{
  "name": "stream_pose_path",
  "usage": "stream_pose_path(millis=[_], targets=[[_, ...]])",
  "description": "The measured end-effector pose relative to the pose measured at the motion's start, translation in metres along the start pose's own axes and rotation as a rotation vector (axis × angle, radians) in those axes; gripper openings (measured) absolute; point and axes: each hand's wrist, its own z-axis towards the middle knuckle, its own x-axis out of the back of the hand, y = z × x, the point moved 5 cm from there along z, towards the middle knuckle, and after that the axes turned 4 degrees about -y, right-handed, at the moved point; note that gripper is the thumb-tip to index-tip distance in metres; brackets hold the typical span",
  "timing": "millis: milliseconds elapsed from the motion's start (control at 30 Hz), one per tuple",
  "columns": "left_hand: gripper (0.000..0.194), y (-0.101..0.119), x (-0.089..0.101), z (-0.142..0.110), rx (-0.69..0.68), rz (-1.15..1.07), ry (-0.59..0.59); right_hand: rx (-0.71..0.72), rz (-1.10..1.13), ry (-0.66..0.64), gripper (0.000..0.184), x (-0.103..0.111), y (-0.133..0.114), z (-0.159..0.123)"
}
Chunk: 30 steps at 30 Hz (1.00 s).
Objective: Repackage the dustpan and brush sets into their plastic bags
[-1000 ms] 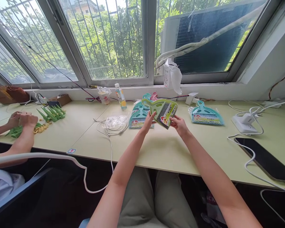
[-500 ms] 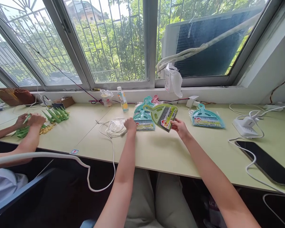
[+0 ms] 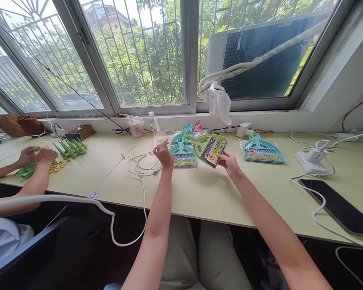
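Note:
My right hand (image 3: 226,160) grips the lower right corner of a green mini dustpan and brush set (image 3: 207,149), tilted above the table with its printed card towards me. My left hand (image 3: 163,155) is closed on a clear plastic bag (image 3: 161,140), which rises blurred above the fingers. Just right of that hand, teal dustpan and brush sets (image 3: 183,155) lie in a pile, partly hidden by the green one. A pink handle (image 3: 197,127) shows behind them. Further right lies another wrapped teal set (image 3: 262,150).
A coiled white cable (image 3: 145,164) lies left of my left hand. Behind stand a drink bottle (image 3: 154,124) and a bagged cup (image 3: 135,127). At right are a power strip (image 3: 313,162) and a phone (image 3: 339,205). A co-worker's hands (image 3: 42,155) handle green pieces at far left.
My left hand has lifted the plastic bag off the coiled cable, raising it up and slightly left. My right hand keeps the green dustpan set in nearly the same place.

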Motion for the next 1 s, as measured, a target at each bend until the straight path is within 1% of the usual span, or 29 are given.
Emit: stream_pose_path(millis=[67, 133, 267, 333, 400, 467, 567, 633, 667, 700, 767, 800, 900, 1000], targets=[[0.056, 0.013, -0.003, -0.005, -0.059, -0.023, 0.009, 0.010, 0.015, 0.018, 0.028, 0.002, -0.001, 0.000], [0.054, 0.021, -0.012, -0.008, -0.101, 0.006, -0.029, 0.023, 0.036, 0.046, 0.028, 0.006, -0.004, 0.001], [0.043, 0.020, -0.035, -0.011, -0.142, 0.156, -0.148, 0.043, 0.081, 0.114, 0.024, 0.013, -0.008, 0.000], [0.038, 0.018, -0.046, -0.012, -0.171, 0.186, -0.207, 0.040, 0.092, 0.141, 0.022, 0.016, -0.008, 0.000], [0.032, 0.022, -0.054, -0.015, -0.253, 0.147, -0.273, 0.033, 0.099, 0.163, 0.020, 0.018, -0.008, 0.000], [0.029, 0.031, -0.059, -0.020, -0.373, 0.061, -0.337, 0.026, 0.110, 0.176, 0.018, 0.020, -0.006, 0.001], [0.039, 0.042, -0.060, -0.026, -0.516, -0.059, -0.403, 0.014, 0.128, 0.200, 0.016, 0.023, -0.004, 0.002], [0.045, 0.044, -0.059, -0.026, -0.552, -0.091, -0.413, 0.010, 0.135, 0.216, 0.015, 0.026, -0.003, 0.004], [0.044, 0.043, -0.059, -0.025, -0.556, -0.090, -0.412, 0.010, 0.138, 0.222, 0.016, 0.027, -0.003, 0.004], [0.038, 0.041, -0.059, -0.024, -0.549, -0.081, -0.410, 0.012, 0.140, 0.229, 0.016, 0.028, -0.002, 0.005], [0.019, 0.035, -0.061, -0.020, -0.499, -0.051, -0.401, 0.021, 0.141, 0.246, 0.017, 0.030, -0.003, 0.005], [0.015, 0.031, -0.061, -0.018, -0.456, -0.035, -0.391, 0.034, 0.140, 0.254, 0.017, 0.031, -0.004, 0.005], [0.018, 0.020, -0.058, -0.010, -0.279, -0.018, -0.319, 0.104, 0.132, 0.261, 0.019, 0.033, -0.012, 0.004], [0.021, 0.013, -0.051, -0.006, -0.121, -0.017, -0.249, 0.187, 0.136, 0.213, 0.023, 0.033, -0.024, 0.003]])
